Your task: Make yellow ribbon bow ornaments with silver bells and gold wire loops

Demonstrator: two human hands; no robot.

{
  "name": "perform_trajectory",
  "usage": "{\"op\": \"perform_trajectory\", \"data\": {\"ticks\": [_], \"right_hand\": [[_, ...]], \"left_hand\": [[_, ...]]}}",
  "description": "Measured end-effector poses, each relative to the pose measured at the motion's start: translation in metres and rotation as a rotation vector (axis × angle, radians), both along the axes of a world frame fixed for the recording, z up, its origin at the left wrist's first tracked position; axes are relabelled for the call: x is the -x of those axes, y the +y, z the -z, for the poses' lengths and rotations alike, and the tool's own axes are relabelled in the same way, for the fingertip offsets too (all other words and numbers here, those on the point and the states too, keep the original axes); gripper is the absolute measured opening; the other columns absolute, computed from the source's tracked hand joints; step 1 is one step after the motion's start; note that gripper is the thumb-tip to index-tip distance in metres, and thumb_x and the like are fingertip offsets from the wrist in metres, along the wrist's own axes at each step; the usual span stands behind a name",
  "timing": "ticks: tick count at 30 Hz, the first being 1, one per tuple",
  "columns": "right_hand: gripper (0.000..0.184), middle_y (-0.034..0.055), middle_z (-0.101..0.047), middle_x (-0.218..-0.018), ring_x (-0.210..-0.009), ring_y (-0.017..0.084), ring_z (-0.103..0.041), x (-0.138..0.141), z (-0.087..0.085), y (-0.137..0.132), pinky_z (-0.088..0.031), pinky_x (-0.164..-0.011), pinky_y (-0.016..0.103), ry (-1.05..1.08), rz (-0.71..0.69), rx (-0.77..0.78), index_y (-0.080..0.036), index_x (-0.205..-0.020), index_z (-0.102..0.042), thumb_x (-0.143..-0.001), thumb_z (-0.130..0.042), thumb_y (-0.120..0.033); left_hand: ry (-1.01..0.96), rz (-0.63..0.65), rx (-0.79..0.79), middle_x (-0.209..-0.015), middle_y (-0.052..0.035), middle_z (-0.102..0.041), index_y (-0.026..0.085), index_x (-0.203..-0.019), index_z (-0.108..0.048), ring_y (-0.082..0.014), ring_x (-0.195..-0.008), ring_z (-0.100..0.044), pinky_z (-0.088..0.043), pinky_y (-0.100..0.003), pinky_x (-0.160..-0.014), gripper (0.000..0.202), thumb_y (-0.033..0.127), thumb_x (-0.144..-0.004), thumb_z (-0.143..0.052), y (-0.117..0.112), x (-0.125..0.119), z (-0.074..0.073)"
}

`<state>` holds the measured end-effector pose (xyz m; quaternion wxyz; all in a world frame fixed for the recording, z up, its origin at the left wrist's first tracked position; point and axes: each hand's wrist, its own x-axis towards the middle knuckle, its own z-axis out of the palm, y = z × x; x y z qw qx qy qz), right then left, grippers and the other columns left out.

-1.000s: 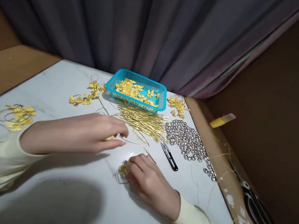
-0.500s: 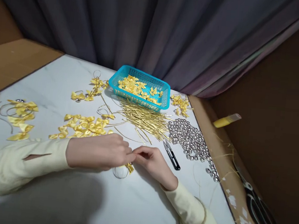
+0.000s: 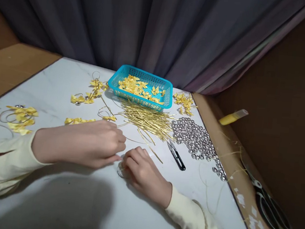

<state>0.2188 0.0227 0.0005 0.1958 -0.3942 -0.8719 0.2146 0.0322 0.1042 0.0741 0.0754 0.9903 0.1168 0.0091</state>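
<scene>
My left hand (image 3: 90, 142) and my right hand (image 3: 143, 171) meet fingertip to fingertip low over the white table (image 3: 52, 198). Both are curled shut on a small gold wire loop (image 3: 120, 169) that shows just between them; most of it is hidden under the fingers. Yellow ribbon bows (image 3: 77, 121) lie behind my left hand. A pile of gold wire strips (image 3: 146, 119) lies just beyond both hands.
A blue basket (image 3: 167, 101) of yellow bows stands at the back. Silver bells (image 3: 193, 138) are heaped to the right, with black thread snips (image 3: 177, 155) beside them. Finished loops with bows (image 3: 19, 118) lie at left. Large scissors (image 3: 267, 208) and a yellow glue stick (image 3: 231, 118) lie on cardboard at right.
My left hand has slid forward and now covers most of the bows on the table. Both hands stay pinched together on the wire loop, slightly farther back.
</scene>
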Motion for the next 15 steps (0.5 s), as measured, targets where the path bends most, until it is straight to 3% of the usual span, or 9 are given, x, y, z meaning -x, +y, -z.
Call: {"op": "perform_trajectory", "data": {"ticks": [2, 6, 9, 15], "right_hand": [[0.012, 0.0071, -0.057, -0.079, -0.076, 0.019, -0.045, 0.0, 0.001, 0.002, -0.037, -0.07, 0.032, 0.168, 0.067, 0.115, -0.017, -0.073, -0.053, -0.082, -0.048, -0.012], [0.016, 0.0019, -0.059, -0.067, -0.068, 0.016, -0.05, -0.003, -0.002, 0.004, -0.04, -0.07, 0.03, 0.357, 0.209, 0.295, -0.02, -0.064, -0.053, -0.08, -0.055, -0.017], [0.012, 0.0013, -0.062, -0.068, -0.065, 0.015, -0.053, -0.005, -0.004, 0.006, -0.042, -0.065, 0.028, 0.4, 0.307, 0.405, -0.02, -0.067, -0.057, -0.079, -0.056, -0.018], [0.013, 0.0002, -0.06, -0.063, -0.059, 0.013, -0.055, -0.009, 0.0, 0.012, -0.045, -0.058, 0.025, 0.544, 0.404, 0.637, -0.018, -0.071, -0.056, -0.079, -0.056, -0.028]], "left_hand": [[0.004, 0.034, -0.04, -0.06, -0.0017, -0.057, 0.02, -0.066, -0.055, -0.0178, -0.056, -0.049, -0.033, -0.034, -0.058, 0.019, 0.025, -0.084, -0.051, -0.011, -0.004, 0.004], [-0.037, 0.094, -0.155, -0.062, -0.0017, -0.058, 0.019, -0.068, -0.055, -0.0166, -0.055, -0.049, -0.029, -0.033, -0.054, 0.017, 0.012, -0.083, -0.051, -0.022, -0.011, 0.015], [-0.073, 0.132, -0.246, -0.063, -0.0019, -0.057, 0.017, -0.076, -0.057, -0.0168, -0.054, -0.048, -0.027, -0.033, -0.052, 0.014, 0.008, -0.084, -0.048, -0.019, -0.013, 0.022], [-0.088, 0.231, -0.266, -0.069, -0.0036, -0.057, 0.017, -0.077, -0.055, -0.0175, -0.062, -0.049, -0.031, -0.033, -0.054, 0.018, 0.01, -0.088, -0.042, -0.006, -0.014, 0.032]]}}
